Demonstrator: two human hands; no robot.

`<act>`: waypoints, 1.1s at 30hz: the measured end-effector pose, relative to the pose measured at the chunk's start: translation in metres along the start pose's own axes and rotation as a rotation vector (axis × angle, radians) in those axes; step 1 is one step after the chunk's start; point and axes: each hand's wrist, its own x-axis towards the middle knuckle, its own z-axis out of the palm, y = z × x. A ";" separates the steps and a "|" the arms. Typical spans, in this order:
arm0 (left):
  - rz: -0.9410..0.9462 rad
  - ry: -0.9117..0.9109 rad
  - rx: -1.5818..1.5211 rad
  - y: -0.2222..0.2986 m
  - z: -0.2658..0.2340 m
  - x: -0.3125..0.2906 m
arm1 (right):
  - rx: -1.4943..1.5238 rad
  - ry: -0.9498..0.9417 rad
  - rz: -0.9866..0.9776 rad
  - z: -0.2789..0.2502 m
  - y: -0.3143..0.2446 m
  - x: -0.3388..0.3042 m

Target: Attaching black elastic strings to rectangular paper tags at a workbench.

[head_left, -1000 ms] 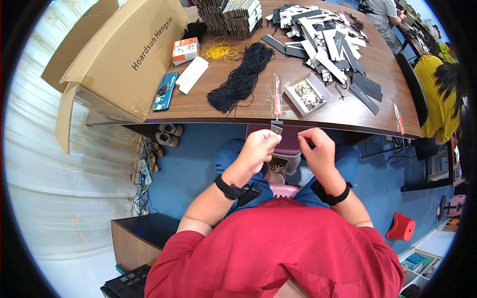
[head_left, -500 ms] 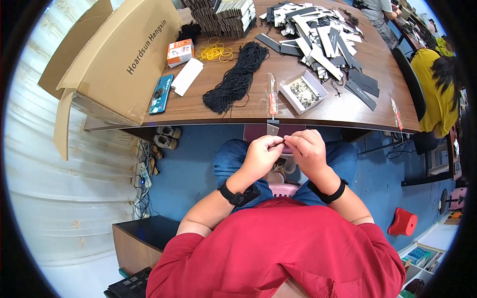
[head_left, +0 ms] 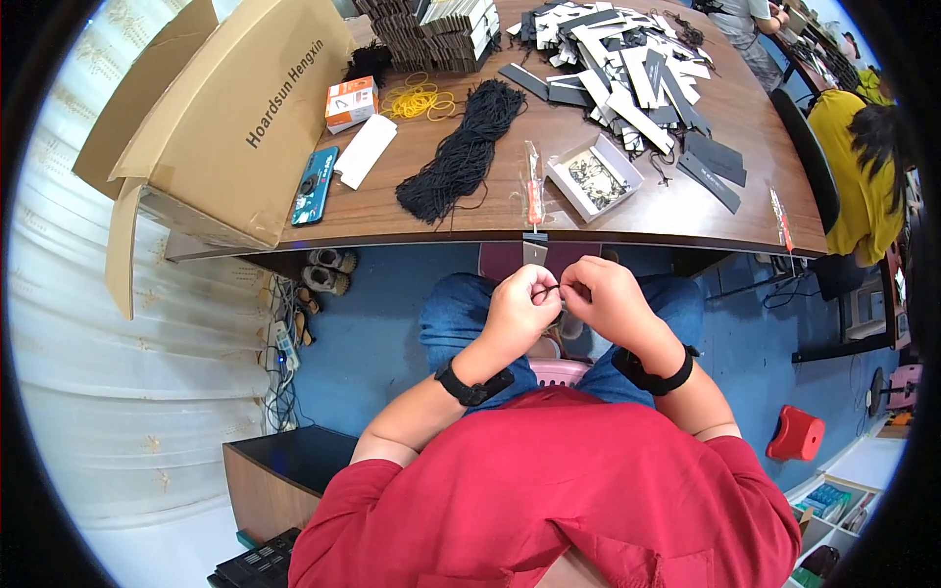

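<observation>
Black cord (head_left: 553, 287) is held between left hand (head_left: 520, 302) and right hand (head_left: 610, 296), near the table (head_left: 368, 213) – pinched by both hands' curled fingers | presumably light, soft, limp – best gripped close to its ends

Blk cord (head_left: 552, 287) btwn L hand (head_left: 522, 306) & R hand (head_left: 610, 296) (v. close)

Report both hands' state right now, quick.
Left hand: closed, holding a thin black cord.
Right hand: closed, apparently pinching the same cord close beside the left.
</observation>
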 end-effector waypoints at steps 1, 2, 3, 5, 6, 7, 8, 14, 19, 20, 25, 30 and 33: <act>-0.001 -0.002 0.001 0.001 0.000 -0.001 | 0.093 -0.024 0.090 0.001 0.001 -0.001; 0.066 0.017 0.045 0.003 0.001 -0.001 | 0.093 -0.025 0.091 -0.001 0.003 -0.001; 0.134 0.037 0.089 0.005 0.001 -0.002 | 0.223 -0.127 0.224 -0.005 0.006 0.000; 0.245 0.047 0.170 0.011 -0.002 -0.001 | 0.354 -0.230 0.359 -0.010 0.010 0.003; 0.357 0.057 0.252 0.013 -0.004 0.000 | 0.488 -0.305 0.438 -0.012 0.011 0.005; 0.356 0.056 0.252 0.015 -0.007 0.000 | 0.622 -0.380 0.516 -0.014 0.013 0.005; 0.382 0.030 0.258 0.016 -0.010 0.000 | 0.798 -0.390 0.562 -0.012 0.017 0.005; 0.331 -0.047 0.146 0.023 -0.017 -0.002 | 1.264 -0.405 0.809 -0.009 0.021 0.003; 0.185 -0.112 -0.126 0.009 -0.015 -0.001 | 1.405 -0.410 0.821 -0.002 0.022 -0.001; 0.088 -0.122 -0.275 0.009 -0.014 -0.002 | 1.471 -0.411 0.849 0.000 0.021 -0.002; 0.011 -0.098 -0.560 0.001 -0.010 0.000 | 1.501 -0.315 0.803 0.019 0.018 -0.010; -0.067 -0.030 -0.618 0.012 -0.010 0.000 | 0.551 0.161 0.305 0.011 -0.019 -0.002; -0.046 -0.030 -0.585 0.012 -0.010 0.001 | 0.201 0.205 0.117 0.011 -0.023 -0.002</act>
